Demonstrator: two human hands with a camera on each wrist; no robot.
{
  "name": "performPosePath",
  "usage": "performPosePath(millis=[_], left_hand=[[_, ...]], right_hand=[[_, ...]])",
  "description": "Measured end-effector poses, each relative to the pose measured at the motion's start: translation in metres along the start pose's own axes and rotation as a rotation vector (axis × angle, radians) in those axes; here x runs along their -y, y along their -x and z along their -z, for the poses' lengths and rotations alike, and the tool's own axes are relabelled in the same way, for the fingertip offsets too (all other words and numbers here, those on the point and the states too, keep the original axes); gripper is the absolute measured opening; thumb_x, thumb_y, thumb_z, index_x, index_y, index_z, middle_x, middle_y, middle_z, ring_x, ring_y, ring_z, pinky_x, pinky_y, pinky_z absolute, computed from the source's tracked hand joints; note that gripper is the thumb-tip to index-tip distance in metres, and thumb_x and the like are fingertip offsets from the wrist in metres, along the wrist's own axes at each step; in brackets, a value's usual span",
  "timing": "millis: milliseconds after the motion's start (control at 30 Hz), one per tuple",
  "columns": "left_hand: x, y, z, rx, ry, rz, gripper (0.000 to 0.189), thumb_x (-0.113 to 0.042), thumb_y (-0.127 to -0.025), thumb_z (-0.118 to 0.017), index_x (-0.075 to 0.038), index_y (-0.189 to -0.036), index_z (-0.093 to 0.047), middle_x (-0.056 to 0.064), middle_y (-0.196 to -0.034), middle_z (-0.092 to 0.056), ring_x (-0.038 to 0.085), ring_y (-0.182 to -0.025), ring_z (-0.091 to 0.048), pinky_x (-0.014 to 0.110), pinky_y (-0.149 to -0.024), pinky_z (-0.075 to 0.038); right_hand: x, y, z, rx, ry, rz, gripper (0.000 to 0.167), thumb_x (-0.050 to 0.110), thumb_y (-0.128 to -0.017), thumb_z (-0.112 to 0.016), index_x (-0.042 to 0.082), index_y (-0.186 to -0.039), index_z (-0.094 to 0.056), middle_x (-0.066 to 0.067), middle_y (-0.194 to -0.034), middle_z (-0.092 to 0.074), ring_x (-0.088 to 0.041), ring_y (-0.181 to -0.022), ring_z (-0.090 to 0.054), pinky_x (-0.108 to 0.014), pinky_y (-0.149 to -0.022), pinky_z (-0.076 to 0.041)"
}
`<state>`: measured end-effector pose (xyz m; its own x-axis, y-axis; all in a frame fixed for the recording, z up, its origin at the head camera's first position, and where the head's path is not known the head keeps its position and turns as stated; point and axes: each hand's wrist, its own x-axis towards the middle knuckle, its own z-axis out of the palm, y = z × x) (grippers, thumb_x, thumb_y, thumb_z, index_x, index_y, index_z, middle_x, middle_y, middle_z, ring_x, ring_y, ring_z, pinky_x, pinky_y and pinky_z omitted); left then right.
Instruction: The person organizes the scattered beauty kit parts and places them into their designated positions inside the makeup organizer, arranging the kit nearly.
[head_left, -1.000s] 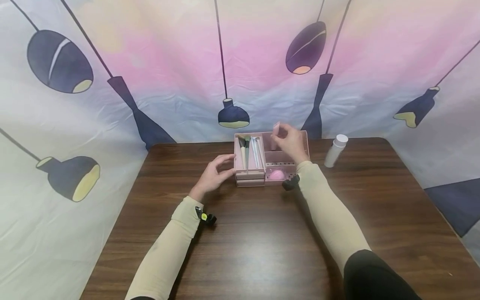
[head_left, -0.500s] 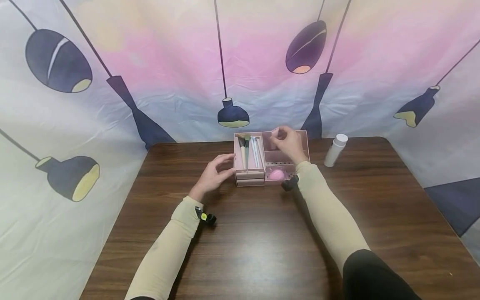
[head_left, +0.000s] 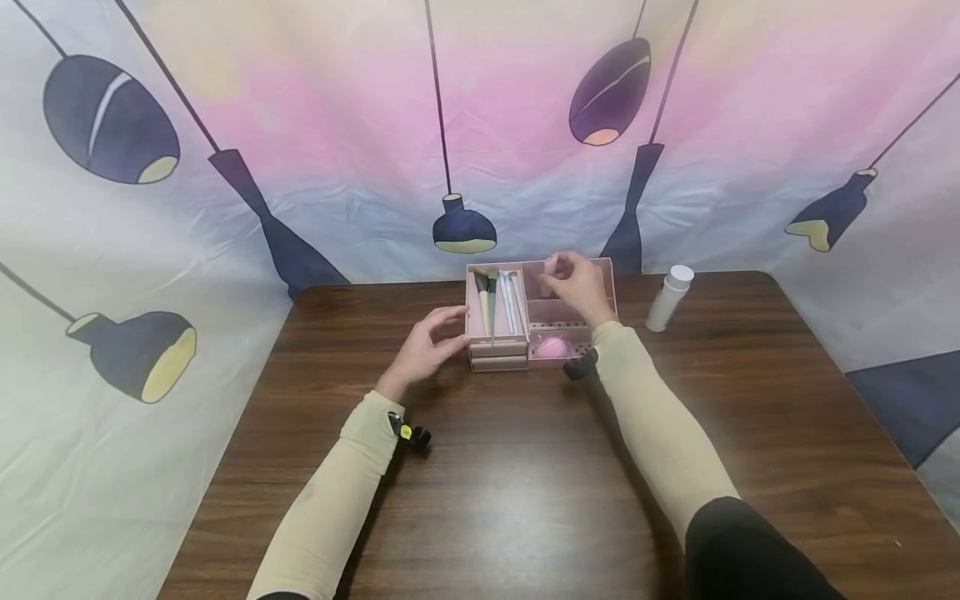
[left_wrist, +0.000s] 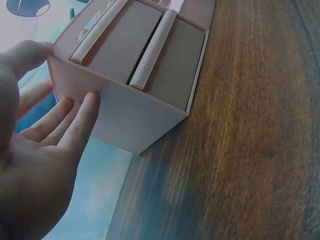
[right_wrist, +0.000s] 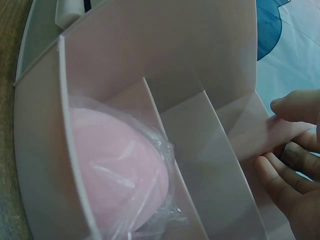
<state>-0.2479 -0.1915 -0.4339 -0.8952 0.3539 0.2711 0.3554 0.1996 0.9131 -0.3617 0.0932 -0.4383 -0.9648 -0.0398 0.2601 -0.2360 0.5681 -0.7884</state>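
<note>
A pink desktop organizer point(head_left: 498, 363) stands at the table's far edge, with two drawers at its front left. My left hand point(head_left: 426, 348) rests its fingertips on the organizer's left side; in the left wrist view its fingers point(left_wrist: 80, 127) are extended and the thumb lies at the upper edge. With thumb and fingers, my right hand point(head_left: 583, 290) pinches a slim pale pink tube-like item point(right_wrist: 265, 137), whose lower part sits in the rear right compartment. Its exact kind is unclear. A pink rounded thing wrapped in clear plastic point(right_wrist: 120, 165) lies in the front right compartment.
Several makeup brushes point(head_left: 492, 300) and slim pale tools point(head_left: 510, 302) lie in the organizer's upper left tray. To its right stands a white bottle point(head_left: 670, 300) with a white cap. A fabric backdrop point(head_left: 360, 225) hangs behind the brown wooden table point(head_left: 480, 500).
My right hand has lowered the pink item a little into the rear compartment, mostly in the first half second. The left hand has stayed at the organizer's side.
</note>
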Motion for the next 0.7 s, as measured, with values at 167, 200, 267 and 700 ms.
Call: performPosePath(millis=[167,200,267,700], left_hand=[[0.001,0.000,0.000,-0.002,0.034,0.025,0.050,0.003,-0.090,-0.065,0.012,-0.136,-0.047,0.029,-0.139,-0.044,0.045,-0.130,-0.043,0.062,-0.108,-0.042],[0.001,0.001,0.000,-0.002,0.040,0.028,0.050,0.003,-0.090,-0.065,0.012,-0.136,-0.046,0.029,-0.139,-0.044,0.045,-0.130,-0.043,0.062,-0.108,-0.042],[0.000,0.000,0.000,-0.001,0.042,0.027,0.050,0.003,-0.090,-0.065,0.012,-0.136,-0.047,0.030,-0.139,-0.043,0.046,-0.130,-0.042,0.063,-0.108,-0.041],[0.002,0.000,0.001,0.007,0.029,0.033,0.051,0.000,-0.091,-0.065,0.011,-0.137,-0.047,0.029,-0.140,-0.043,0.046,-0.131,-0.042,0.062,-0.108,-0.041]], right_hand=[[-0.001,0.002,0.002,0.016,-0.010,-0.004,0.043,0.025,-0.083,-0.077,0.008,-0.120,-0.064,-0.012,-0.109,-0.071,-0.026,-0.095,-0.069,-0.040,-0.089,-0.058],[-0.001,0.003,0.003,0.019,-0.018,-0.002,0.043,0.025,-0.083,-0.077,0.008,-0.120,-0.064,-0.012,-0.109,-0.071,-0.026,-0.095,-0.069,-0.040,-0.088,-0.058],[-0.001,0.004,0.004,0.023,-0.033,0.002,0.042,0.025,-0.083,-0.077,0.009,-0.119,-0.064,-0.012,-0.109,-0.072,-0.026,-0.095,-0.070,-0.040,-0.088,-0.058],[0.000,0.004,0.011,0.026,-0.046,0.007,0.041,0.028,-0.082,-0.077,0.010,-0.117,-0.065,-0.010,-0.108,-0.071,-0.025,-0.094,-0.069,-0.039,-0.086,-0.059]])
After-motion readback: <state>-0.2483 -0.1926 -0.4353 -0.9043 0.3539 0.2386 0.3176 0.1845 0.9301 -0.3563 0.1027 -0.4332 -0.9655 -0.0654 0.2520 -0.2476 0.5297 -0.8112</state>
